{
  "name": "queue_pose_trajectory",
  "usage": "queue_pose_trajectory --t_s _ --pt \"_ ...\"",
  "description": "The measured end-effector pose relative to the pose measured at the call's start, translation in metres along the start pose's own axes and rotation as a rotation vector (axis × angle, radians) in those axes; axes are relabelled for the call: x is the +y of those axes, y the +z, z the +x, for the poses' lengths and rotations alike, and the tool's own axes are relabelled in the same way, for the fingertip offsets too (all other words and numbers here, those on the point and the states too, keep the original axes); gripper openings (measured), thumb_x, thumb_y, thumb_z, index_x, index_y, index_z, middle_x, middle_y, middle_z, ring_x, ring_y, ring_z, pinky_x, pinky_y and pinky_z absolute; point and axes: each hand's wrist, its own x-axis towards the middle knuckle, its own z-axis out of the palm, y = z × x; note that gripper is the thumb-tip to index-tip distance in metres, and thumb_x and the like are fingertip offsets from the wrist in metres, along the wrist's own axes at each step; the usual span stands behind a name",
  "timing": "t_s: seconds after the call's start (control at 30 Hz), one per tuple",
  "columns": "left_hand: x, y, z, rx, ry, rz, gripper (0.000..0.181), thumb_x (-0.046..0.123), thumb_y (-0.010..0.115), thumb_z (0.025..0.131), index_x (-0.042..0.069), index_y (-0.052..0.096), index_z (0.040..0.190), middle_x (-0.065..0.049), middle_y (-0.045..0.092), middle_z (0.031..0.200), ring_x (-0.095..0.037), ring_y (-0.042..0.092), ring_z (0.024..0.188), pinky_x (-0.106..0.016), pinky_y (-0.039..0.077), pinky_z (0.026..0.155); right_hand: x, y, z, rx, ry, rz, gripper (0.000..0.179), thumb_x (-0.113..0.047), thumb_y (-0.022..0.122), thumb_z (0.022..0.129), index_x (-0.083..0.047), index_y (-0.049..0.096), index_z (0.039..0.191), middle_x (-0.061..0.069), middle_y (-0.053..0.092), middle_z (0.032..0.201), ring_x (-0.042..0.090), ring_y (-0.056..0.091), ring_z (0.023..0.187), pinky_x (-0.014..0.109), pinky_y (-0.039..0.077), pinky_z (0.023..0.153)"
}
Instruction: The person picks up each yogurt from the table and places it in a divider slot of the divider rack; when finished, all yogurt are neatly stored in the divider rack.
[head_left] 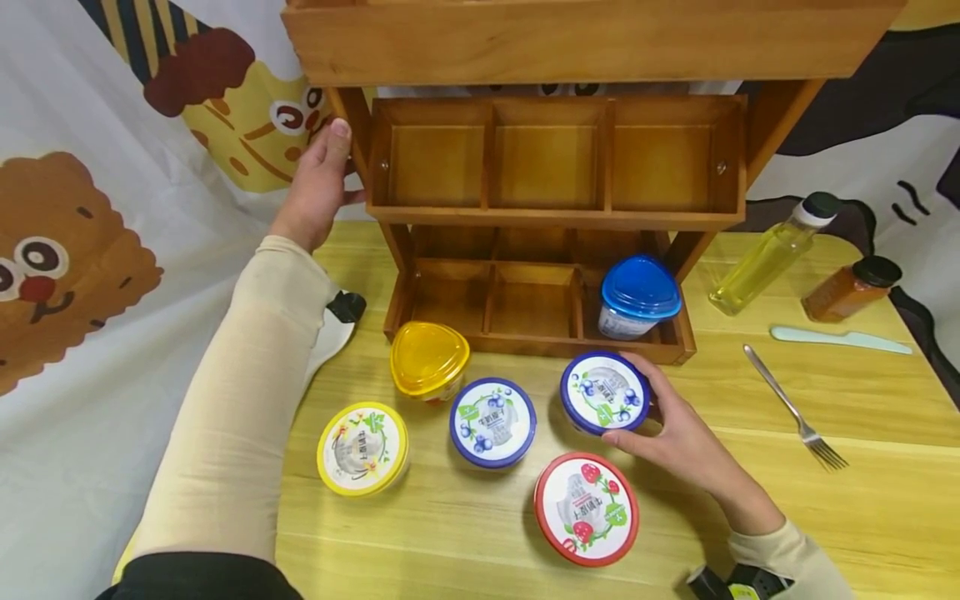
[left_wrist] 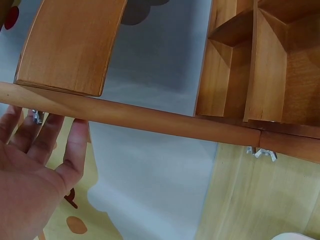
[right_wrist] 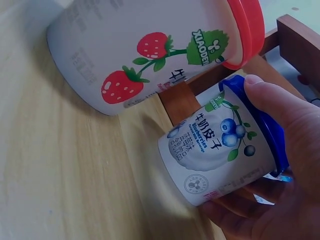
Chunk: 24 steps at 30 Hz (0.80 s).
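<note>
My right hand grips a blueberry yogurt cup with a blue lid, thumb at the near rim and fingers round the far side. The right wrist view shows the cup's printed side; whether its base touches the table I cannot tell. Close by stands a red-lidded strawberry cup. A second blueberry cup is to the left. My left hand touches the left post of a wooden shelf rack. In the left wrist view its fingertips rest against the post, partly hidden behind it.
A yellow-lidded round cup and a yellow triangular-lidded tub stand at left. A blue-lidded tub sits in the bottom tier's right compartment. An oil bottle, sauce jar, knife and fork are at right.
</note>
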Motion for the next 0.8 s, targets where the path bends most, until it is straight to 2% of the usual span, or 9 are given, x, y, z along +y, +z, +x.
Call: queue_pose_trajectory --t_s 0.2,0.3,0.47,0.67,0.8 --pt "0.0 0.0 -0.001 -0.004 -0.019 0.029 0.059 0.057 0.028 0.101 0.039 0.021 0.156 0.004 0.028 0.159 -0.017 0.034 0.143 -0.051 0.038 0.114 -0.002 0.0 0.0 0.01 0.019 -0.019 0.099 -0.031 0.083 0.082 -0.017 0.02 0.156 0.016 0.044 0.145 0.035 0.052 0.123 0.017 0.046 0.092" --pt "0.001 0.0 -0.001 -0.002 -0.025 0.04 0.059 0.058 0.028 0.1 0.04 0.02 0.156 0.006 0.026 0.16 -0.017 0.034 0.143 -0.05 0.038 0.114 -0.004 -0.001 -0.001 0.013 0.014 -0.025 0.099 -0.031 0.083 0.082 -0.017 0.019 0.157 0.017 0.043 0.146 0.036 0.052 0.123 0.015 0.045 0.092" --pt "0.001 -0.001 0.0 -0.002 -0.03 0.037 0.06 0.058 0.028 0.1 0.04 0.016 0.157 0.011 0.02 0.162 -0.015 0.031 0.145 -0.049 0.038 0.115 -0.01 -0.006 0.0 0.022 -0.042 -0.011 0.098 -0.025 0.083 0.082 -0.022 0.02 0.157 0.015 0.043 0.147 0.033 0.05 0.125 0.009 0.042 0.092" --pt "0.001 -0.002 -0.001 -0.001 -0.035 0.033 0.06 0.058 0.028 0.1 0.04 0.016 0.157 0.012 0.017 0.163 -0.014 0.029 0.146 -0.049 0.037 0.115 -0.025 -0.016 0.005 0.029 -0.105 -0.012 0.098 -0.017 0.083 0.081 -0.022 0.021 0.157 0.013 0.044 0.145 0.03 0.05 0.124 0.011 0.045 0.092" --pt "0.003 -0.001 -0.003 -0.007 -0.039 0.039 0.06 0.058 0.027 0.101 0.04 0.017 0.157 0.012 0.017 0.163 -0.015 0.029 0.146 -0.049 0.036 0.116 -0.035 -0.022 0.009 0.041 -0.138 0.002 0.097 -0.012 0.083 0.081 -0.024 0.022 0.156 0.009 0.043 0.145 0.019 0.049 0.122 0.009 0.045 0.092"
